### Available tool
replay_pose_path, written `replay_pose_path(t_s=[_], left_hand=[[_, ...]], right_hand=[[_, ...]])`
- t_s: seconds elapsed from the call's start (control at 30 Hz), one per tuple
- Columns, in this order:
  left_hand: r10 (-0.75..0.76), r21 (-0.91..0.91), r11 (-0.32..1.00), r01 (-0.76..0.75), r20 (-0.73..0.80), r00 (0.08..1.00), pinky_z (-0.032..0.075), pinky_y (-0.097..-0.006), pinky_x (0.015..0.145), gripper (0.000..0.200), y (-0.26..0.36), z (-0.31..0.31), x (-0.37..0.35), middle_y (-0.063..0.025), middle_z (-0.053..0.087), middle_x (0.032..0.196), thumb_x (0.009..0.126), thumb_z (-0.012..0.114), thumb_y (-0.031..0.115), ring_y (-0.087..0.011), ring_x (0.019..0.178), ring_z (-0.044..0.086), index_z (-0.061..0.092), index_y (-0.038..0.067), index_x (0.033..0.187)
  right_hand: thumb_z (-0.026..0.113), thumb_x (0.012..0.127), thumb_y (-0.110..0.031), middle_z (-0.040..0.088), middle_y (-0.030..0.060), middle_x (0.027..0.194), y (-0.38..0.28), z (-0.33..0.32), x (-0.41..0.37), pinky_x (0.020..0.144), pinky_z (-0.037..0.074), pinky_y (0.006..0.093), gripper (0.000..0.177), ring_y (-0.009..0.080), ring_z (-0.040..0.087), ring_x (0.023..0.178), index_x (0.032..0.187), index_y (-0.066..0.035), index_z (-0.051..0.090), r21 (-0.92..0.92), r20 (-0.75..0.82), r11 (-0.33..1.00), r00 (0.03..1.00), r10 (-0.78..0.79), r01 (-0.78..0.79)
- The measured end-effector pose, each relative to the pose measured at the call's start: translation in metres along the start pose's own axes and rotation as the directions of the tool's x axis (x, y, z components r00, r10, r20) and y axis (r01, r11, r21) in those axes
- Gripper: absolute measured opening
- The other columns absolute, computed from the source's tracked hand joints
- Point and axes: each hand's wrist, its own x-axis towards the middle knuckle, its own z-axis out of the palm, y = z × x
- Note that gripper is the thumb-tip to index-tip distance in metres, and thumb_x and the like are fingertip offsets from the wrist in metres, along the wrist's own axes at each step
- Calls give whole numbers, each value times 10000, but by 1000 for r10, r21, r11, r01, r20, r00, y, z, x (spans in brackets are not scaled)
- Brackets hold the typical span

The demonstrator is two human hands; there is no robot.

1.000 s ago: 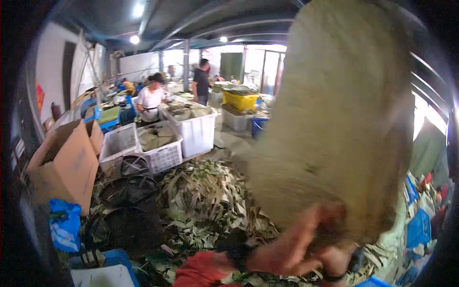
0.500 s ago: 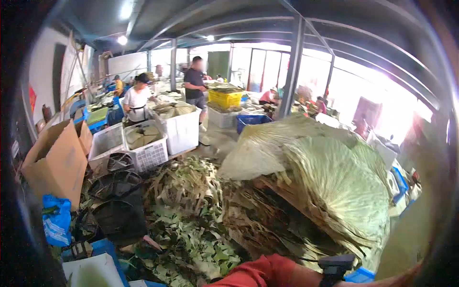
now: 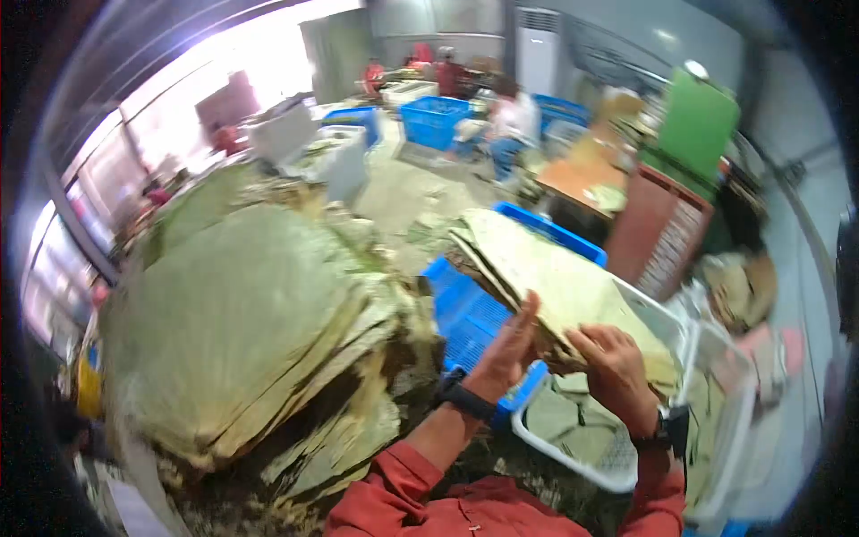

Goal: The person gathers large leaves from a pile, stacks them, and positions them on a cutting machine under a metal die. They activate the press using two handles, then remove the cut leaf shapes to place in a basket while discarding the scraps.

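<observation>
A folded stack of dried lotus leaves point(image 3: 573, 277) lies across the blue crate in front of me. My left hand point(image 3: 512, 351) is upright at the stack's near left edge, its fingers straight and together, palm towards the leaves. My right hand point(image 3: 616, 365) has its fingers curled on the near edge of the same stack; the fingertips are partly hidden. On my left rises a big pile of dried lotus leaves point(image 3: 242, 313), with broad green-grey leaves on top and ragged brown edges below. The blue crate point(image 3: 465, 313) shows beneath the folded stack.
White baskets point(image 3: 617, 474) with leaf pieces stand close on the right. Beyond are a wooden table point(image 3: 582, 174), a reddish-brown board point(image 3: 658, 233) and a green panel point(image 3: 698, 116). Farther back, a person point(image 3: 514, 125) sits near a blue basket point(image 3: 434, 121).
My view has swung far to the right, from the workroom to the crates. The big leaf pile now appears at left. Both my hands have come into view at the folded leaf stack.
</observation>
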Motion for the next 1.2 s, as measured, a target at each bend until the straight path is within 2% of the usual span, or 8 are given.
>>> replay_pose_path(t_s=[0.33,0.47,0.57,0.6,0.73,1.0,1.03,1.2], left_hand=[[-241,-145,967,208,-272,932,541,-360,720,251,-96,-48,43,-141,619,964,879,490,162,-239,833,634,537,-33,1030],[-225,-215,958,191,-150,963,540,-369,720,287,-97,-34,61,-170,615,983,886,468,173,-267,841,634,513,-61,1048],[-204,-228,954,193,-22,979,527,-375,759,281,-105,-8,69,-150,615,989,893,481,189,-257,863,626,521,-44,1044],[-199,-247,949,196,13,980,524,-375,767,279,-111,3,69,-145,615,992,893,486,192,-253,869,623,523,-40,1043],[-154,-195,961,195,207,966,493,-341,825,287,-129,73,38,-111,622,1026,879,514,211,-211,923,607,555,0,1068],[-220,285,955,80,504,835,422,-314,896,208,-170,88,58,-75,608,1019,874,522,148,-184,975,558,590,13,1018],[-291,6,936,352,576,764,418,-339,900,227,-175,95,57,-80,607,1025,853,545,174,-205,976,557,584,34,1027],[-123,-160,949,271,604,787,322,-439,1019,559,-182,154,59,-49,495,1265,800,616,390,-254,1175,447,468,88,1247]], right_hand=[[632,673,-108,510,105,1069,-25,5,-60,890,363,391,526,291,483,1039,1187,-132,522,-323,23,924,974,225,-206],[712,681,-159,586,102,978,-52,-13,-106,817,441,369,553,280,556,956,1191,-58,525,195,-101,908,913,395,-371],[664,786,-212,629,71,958,-18,14,-151,755,473,354,438,246,590,902,1169,-36,544,696,160,367,632,759,-617],[628,840,-276,584,68,1122,-18,5,-151,855,449,364,483,229,550,1034,1236,-42,481,906,210,81,609,765,-415],[585,850,-371,434,89,1338,-21,-38,-157,1013,347,418,622,254,412,1223,1336,-64,348,947,-62,-143,604,795,286],[577,852,-181,510,89,1226,-30,-101,-192,985,365,413,426,244,480,1122,1237,-53,448,905,-175,92,165,971,416],[570,854,-157,522,87,1210,-40,-108,-193,983,369,408,409,240,485,1120,1230,-48,452,909,-205,148,107,973,390],[542,872,-153,522,79,1216,-89,-152,-211,964,391,386,385,234,498,1122,1233,-58,453,863,-431,382,86,898,332]])
